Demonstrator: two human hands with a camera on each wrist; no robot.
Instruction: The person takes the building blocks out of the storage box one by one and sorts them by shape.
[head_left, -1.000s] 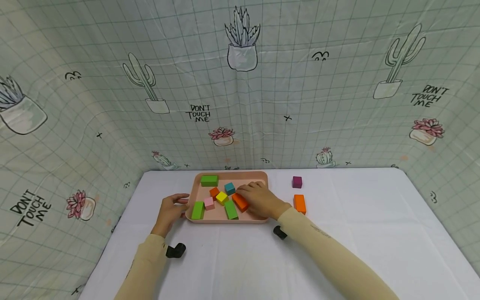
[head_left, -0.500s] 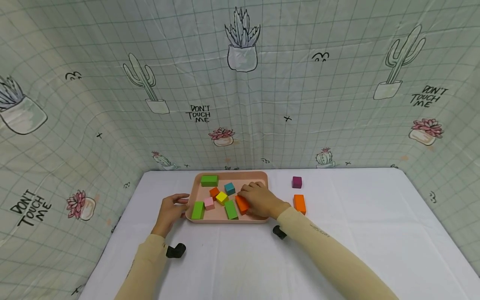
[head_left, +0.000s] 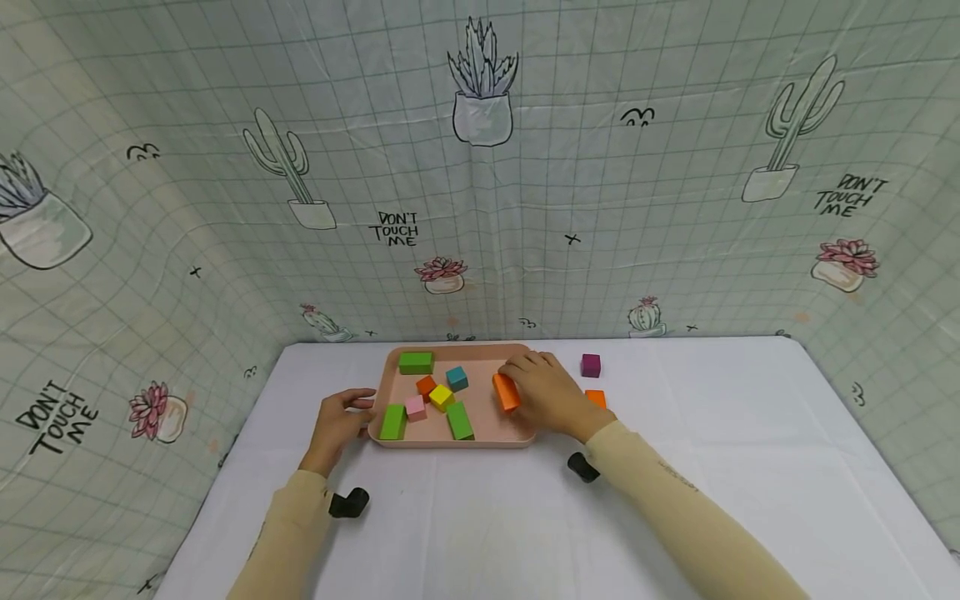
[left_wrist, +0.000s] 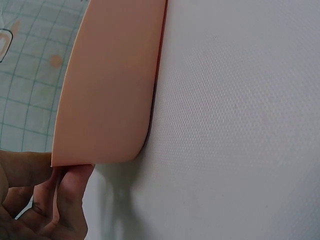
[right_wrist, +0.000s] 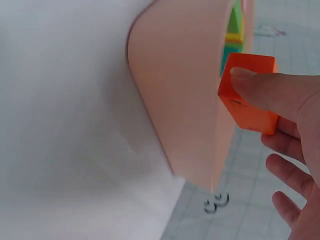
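My right hand (head_left: 551, 392) pinches an orange rectangular block (head_left: 505, 392) above the right side of a pink tray (head_left: 453, 444). In the right wrist view the thumb lies across the orange block (right_wrist: 252, 112), which is raised above the tray rim (right_wrist: 217, 150), the other fingers behind it. At the tray's left edge, my left hand (head_left: 339, 423) holds the rim between its fingers, as the left wrist view shows at the tray wall (left_wrist: 105, 90). Inside the tray are three green blocks (head_left: 460, 421), a yellow cube (head_left: 441, 397), a teal cube (head_left: 457, 378), a pink cube (head_left: 416, 407) and a small orange cube (head_left: 426, 385).
On the white table (head_left: 480, 525), right of the tray, sit a purple cube (head_left: 591, 365) and a second orange block (head_left: 596, 398), partly hidden by the right hand. A printed cloth (head_left: 525, 192) hangs behind the table. Both wrists carry black devices (head_left: 349, 503).
The right hand has lifted the orange block from beside the front green block and moved it rightward, partly covering the second orange block. The left hand stays at the tray's edge.
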